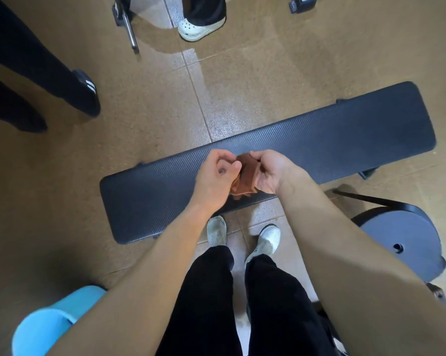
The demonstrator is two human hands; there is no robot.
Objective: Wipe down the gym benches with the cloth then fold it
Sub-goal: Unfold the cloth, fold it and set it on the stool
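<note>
Holding the brown cloth (245,176) bunched between my left hand (215,177) and right hand (269,173), both curled shut on it above the dark bench (332,140).

I see open floor (152,119) beyond the bench's far edge; a weight plate (401,240) crowds my right, a blue stool (49,322) my left. Cloth mostly hidden by fingers. No readable writing.
</note>
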